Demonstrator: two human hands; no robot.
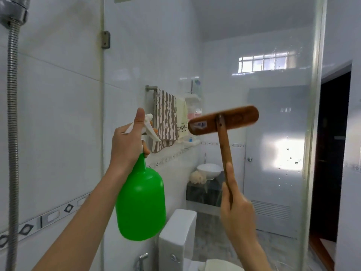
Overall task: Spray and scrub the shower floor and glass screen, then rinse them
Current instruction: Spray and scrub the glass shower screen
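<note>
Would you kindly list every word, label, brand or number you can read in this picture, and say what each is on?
Nothing here can be read for certain.
On the wooden brush, a blue and white sticker: too blurred to read.
On the cream towel, some dark print: too small to read.
On the pink bottle beside the towels: label blurred.
On the green spray bottle: no label shows.

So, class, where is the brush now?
In the head view the brush is right of centre, its handle held by the right hand, its head raised before the glass screen, right of the spray bottle.
</note>
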